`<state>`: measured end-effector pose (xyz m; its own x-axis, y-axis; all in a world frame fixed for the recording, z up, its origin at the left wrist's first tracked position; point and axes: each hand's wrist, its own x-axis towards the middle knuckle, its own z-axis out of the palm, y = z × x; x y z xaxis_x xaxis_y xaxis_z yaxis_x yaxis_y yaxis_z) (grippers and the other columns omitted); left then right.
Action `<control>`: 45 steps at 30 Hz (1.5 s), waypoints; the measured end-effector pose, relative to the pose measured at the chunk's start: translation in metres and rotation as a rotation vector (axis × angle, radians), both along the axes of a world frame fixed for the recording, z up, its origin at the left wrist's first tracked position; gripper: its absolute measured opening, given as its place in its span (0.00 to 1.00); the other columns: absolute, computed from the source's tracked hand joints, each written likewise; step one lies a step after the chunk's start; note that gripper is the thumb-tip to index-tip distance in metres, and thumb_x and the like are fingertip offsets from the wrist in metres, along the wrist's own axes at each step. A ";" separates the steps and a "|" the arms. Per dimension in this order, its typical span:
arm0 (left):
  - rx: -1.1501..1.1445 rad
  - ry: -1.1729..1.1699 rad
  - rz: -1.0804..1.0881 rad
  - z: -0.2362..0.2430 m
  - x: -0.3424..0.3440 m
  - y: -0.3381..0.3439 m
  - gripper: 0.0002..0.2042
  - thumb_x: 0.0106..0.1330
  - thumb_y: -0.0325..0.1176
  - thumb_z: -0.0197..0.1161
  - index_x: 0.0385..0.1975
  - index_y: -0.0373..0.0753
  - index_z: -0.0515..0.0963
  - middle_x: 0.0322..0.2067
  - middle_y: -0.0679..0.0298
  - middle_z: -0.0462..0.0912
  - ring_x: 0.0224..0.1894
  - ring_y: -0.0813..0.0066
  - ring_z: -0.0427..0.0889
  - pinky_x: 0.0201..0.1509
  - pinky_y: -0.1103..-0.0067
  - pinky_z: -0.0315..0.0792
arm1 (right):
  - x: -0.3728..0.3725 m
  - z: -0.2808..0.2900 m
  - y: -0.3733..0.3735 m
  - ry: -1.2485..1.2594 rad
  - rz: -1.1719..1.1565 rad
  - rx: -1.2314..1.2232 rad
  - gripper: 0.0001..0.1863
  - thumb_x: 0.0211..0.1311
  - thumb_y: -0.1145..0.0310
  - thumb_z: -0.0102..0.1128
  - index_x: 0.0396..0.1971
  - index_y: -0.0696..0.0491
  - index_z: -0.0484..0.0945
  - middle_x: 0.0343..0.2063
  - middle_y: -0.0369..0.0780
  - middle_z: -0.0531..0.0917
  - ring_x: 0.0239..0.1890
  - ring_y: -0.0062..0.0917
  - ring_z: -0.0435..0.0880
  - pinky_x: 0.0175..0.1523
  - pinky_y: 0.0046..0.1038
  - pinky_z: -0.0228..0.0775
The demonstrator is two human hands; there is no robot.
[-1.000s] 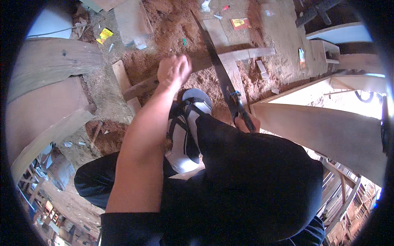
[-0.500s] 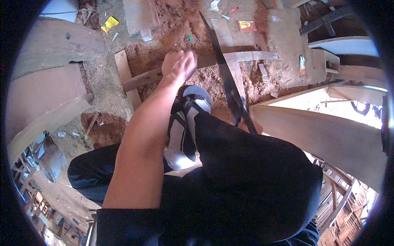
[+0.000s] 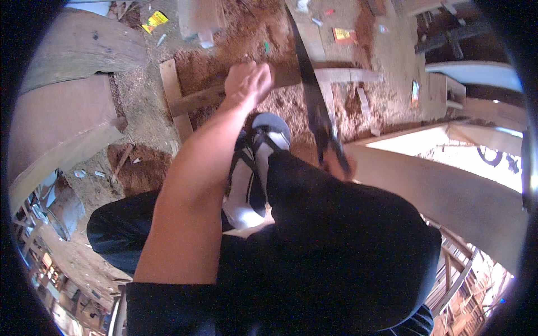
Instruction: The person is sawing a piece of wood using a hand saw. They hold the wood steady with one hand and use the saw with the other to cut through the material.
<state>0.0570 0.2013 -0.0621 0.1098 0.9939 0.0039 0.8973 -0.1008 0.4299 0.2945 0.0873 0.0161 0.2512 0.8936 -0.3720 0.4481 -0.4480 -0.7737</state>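
Note:
My left hand (image 3: pixel 248 84) is closed on a narrow wooden strip (image 3: pixel 202 99) that lies across the sawdust in front of my feet. Its knuckles face up, and the fingers underneath are hidden. Crossing the strip to the right of that hand is a long dark handsaw (image 3: pixel 314 92), its blade pointing away from me. At the near end of the saw my right hand (image 3: pixel 340 164), partly behind my right knee and blurred, is wrapped around the handle. The strip's paler end (image 3: pixel 353 75) reaches out past the blade on the right.
Wooden pieces (image 3: pixel 174 84) lie under the strip. Large boards (image 3: pixel 84 47) stand at the left, and a long panel (image 3: pixel 426 182) runs along the right. A yellow packet (image 3: pixel 154 21), a red packet (image 3: pixel 344 36) and scraps litter the ground. My shoes (image 3: pixel 270 131) are close to the strip.
The saw and my right hand have shifted slightly forward, and more of that hand shows. My left hand stays on the strip. The whole view has tilted a little.

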 end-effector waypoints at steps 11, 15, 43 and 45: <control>0.021 -0.005 -0.095 -0.016 0.005 -0.001 0.12 0.65 0.39 0.52 0.21 0.44 0.76 0.20 0.59 0.80 0.22 0.60 0.80 0.29 0.64 0.75 | 0.037 -0.024 0.027 0.860 -0.773 -0.504 0.12 0.53 0.62 0.61 0.27 0.56 0.73 0.18 0.33 0.71 0.19 0.18 0.68 0.26 0.23 0.58; 0.291 -0.023 -0.085 -0.080 -0.011 -0.005 0.07 0.62 0.38 0.56 0.29 0.44 0.75 0.24 0.57 0.80 0.26 0.53 0.80 0.32 0.59 0.74 | -0.014 -0.008 0.031 0.201 -0.115 0.049 0.10 0.53 0.64 0.58 0.22 0.55 0.72 0.12 0.31 0.70 0.14 0.17 0.66 0.21 0.22 0.54; 0.256 0.025 -0.011 -0.037 -0.007 0.008 0.11 0.66 0.39 0.51 0.24 0.44 0.75 0.22 0.60 0.80 0.23 0.67 0.80 0.28 0.68 0.76 | 0.017 -0.015 0.023 -0.021 0.182 0.023 0.08 0.65 0.67 0.56 0.37 0.55 0.80 0.27 0.34 0.76 0.36 0.19 0.72 0.42 0.28 0.61; 0.370 -0.017 0.013 -0.051 -0.009 -0.011 0.12 0.66 0.39 0.51 0.23 0.44 0.75 0.21 0.60 0.80 0.22 0.66 0.80 0.27 0.68 0.76 | 0.016 -0.025 0.024 -0.076 0.142 -0.006 0.09 0.64 0.65 0.58 0.36 0.55 0.78 0.28 0.35 0.76 0.40 0.20 0.72 0.46 0.30 0.61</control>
<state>0.0481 0.1900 -0.1131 0.0938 0.9263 0.3648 0.8927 -0.2405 0.3812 0.3108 0.1109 -0.0088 0.1500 0.9200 -0.3621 0.5641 -0.3804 -0.7328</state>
